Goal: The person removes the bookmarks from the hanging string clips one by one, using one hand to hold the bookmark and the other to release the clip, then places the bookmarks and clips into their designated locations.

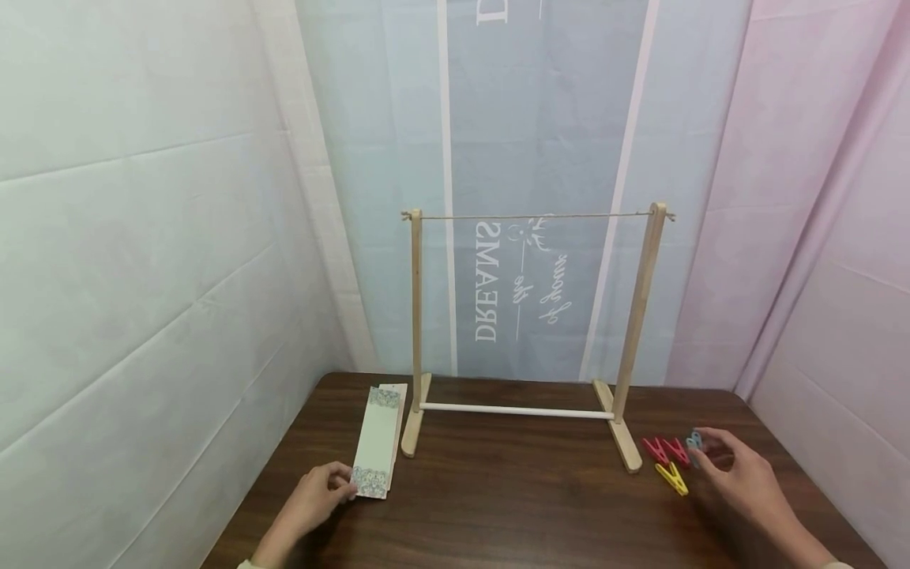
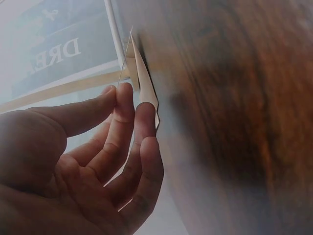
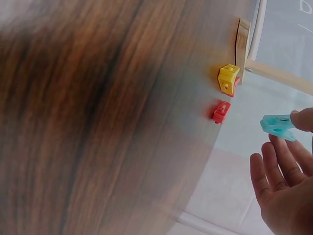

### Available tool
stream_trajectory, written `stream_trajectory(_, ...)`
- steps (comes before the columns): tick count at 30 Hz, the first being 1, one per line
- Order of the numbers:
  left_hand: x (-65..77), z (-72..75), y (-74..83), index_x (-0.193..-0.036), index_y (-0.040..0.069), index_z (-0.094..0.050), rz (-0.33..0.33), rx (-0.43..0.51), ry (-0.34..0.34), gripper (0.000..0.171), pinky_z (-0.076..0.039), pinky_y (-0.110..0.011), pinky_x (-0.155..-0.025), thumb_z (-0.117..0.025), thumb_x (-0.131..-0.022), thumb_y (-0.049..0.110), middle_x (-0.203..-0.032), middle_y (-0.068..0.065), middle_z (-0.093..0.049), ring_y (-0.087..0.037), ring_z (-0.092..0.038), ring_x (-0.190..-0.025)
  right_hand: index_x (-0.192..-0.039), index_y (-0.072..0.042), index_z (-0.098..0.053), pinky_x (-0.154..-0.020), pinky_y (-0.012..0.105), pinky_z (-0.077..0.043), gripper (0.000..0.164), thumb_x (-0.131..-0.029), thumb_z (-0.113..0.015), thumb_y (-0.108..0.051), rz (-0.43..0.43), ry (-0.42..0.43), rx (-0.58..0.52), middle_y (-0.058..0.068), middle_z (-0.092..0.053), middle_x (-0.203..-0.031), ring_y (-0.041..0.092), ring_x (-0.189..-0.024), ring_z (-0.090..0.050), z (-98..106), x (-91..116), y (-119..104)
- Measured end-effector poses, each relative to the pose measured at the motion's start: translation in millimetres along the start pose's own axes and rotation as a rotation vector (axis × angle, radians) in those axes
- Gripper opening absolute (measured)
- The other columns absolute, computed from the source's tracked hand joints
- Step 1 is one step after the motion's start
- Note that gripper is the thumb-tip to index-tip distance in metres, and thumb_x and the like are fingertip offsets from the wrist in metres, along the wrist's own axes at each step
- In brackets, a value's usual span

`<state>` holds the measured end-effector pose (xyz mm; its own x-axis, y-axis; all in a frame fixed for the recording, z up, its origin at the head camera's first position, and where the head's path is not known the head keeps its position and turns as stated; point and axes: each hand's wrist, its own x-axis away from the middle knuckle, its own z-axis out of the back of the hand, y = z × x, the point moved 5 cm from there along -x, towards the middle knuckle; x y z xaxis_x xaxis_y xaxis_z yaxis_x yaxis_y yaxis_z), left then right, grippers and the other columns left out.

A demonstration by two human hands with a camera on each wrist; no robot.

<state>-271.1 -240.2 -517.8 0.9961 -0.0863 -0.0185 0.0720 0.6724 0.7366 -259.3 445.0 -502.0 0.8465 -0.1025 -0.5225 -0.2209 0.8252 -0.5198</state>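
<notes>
My left hand (image 1: 321, 491) pinches the near left edge of a long pale card (image 1: 377, 439) with patterned bands at both ends. In the left wrist view, the card (image 2: 125, 56) shows edge-on between thumb and fingertips, lifted off a second card (image 2: 144, 78). That pinkish second card (image 1: 400, 419) peeks out on the right side in the head view. My right hand (image 1: 742, 474) holds a light blue clothespin (image 3: 277, 125) between thumb and fingers, above the table. Close by lie two red clothespins (image 1: 655, 450) and a yellow clothespin (image 1: 671, 478).
A wooden stand (image 1: 641, 316) rises at the table's back, a thin cord (image 1: 533, 216) strung between its post tops and a white rod (image 1: 515, 411) low down. Its feet rest on the dark wooden table (image 1: 512, 506). Fabric hangs behind and on both sides.
</notes>
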Motion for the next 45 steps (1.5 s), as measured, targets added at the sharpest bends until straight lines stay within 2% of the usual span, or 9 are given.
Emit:
stream_trajectory(5, 1.0, 1.1, -1.3, -0.112, -0.004, -0.07, -0.006, 0.001, -0.013, 0.022, -0.053, -0.033, -0.069, -0.078, -0.097, 0.009, -0.084, 0.002, -0.074, -0.016, -0.067, -0.079, -0.127, 0.005, -0.065, -0.061, 0.021, -0.051, 0.04, -0.096, -0.082, -0.013, -0.025, -0.055, 0.036, 0.009, -0.074, -0.094, -0.01, -0.075, -0.056, -0.8, -0.6, 2.8)
stream_trajectory(11, 2.5, 0.6, -1.9, -0.111, -0.003, -0.072, 0.002, -0.028, -0.017, 0.023, -0.053, -0.035, -0.07, -0.08, -0.096, 0.011, -0.084, 0.002, -0.076, -0.015, -0.067, -0.078, -0.124, 0.009, -0.065, -0.061, 0.025, -0.048, 0.04, -0.098, -0.079, -0.017, -0.086, -0.132, 0.089, 0.005, -0.072, -0.09, 0.007, -0.076, -0.062, -3.8, -1.3, 7.4)
stream_trajectory(15, 3.6, -0.5, -1.8, -0.108, -0.001, -0.073, 0.012, -0.055, -0.016, 0.021, -0.053, -0.036, -0.069, -0.081, -0.096, 0.013, -0.084, 0.002, -0.076, -0.015, -0.067, -0.077, -0.119, 0.009, -0.065, -0.062, 0.025, -0.048, 0.038, -0.097, -0.08, -0.017, -0.114, -0.152, 0.095, 0.003, -0.072, -0.087, 0.012, -0.077, -0.063, -5.0, 1.2, 9.2)
stream_trajectory(24, 2.9, -1.7, -2.3, -0.107, 0.002, -0.075, 0.049, -0.115, 0.008, 0.022, -0.049, -0.034, -0.066, -0.084, -0.093, 0.017, -0.082, 0.004, -0.07, -0.015, -0.058, -0.072, -0.121, 0.012, -0.061, -0.063, 0.03, -0.05, 0.043, -0.101, -0.077, -0.022, -0.176, -0.256, 0.09, 0.009, -0.072, -0.092, 0.024, -0.084, -0.068, -8.7, 2.6, 15.3)
stream_trajectory(37, 3.2, -0.4, -1.8, -0.11, 0.002, -0.074, 0.073, -0.128, 0.019, 0.025, -0.047, -0.036, -0.065, -0.085, -0.093, 0.017, -0.08, 0.004, -0.07, -0.015, -0.058, -0.071, -0.119, 0.014, -0.06, -0.06, 0.031, -0.049, 0.043, -0.099, -0.076, -0.021, -0.202, -0.303, 0.1, 0.008, -0.069, -0.09, 0.024, -0.083, -0.066, -11.2, 2.9, 20.9)
stream_trajectory(45, 3.2, -0.8, -2.6, -0.113, 0.004, -0.073, 0.098, -0.149, 0.01, 0.028, -0.045, -0.036, -0.064, -0.085, -0.093, 0.019, -0.081, 0.005, -0.07, -0.016, -0.058, -0.071, -0.117, 0.013, -0.061, -0.06, 0.034, -0.048, 0.042, -0.097, -0.077, -0.02, -0.21, -0.352, 0.118, 0.005, -0.068, -0.087, 0.019, -0.077, -0.06, -16.9, 2.5, 27.2)
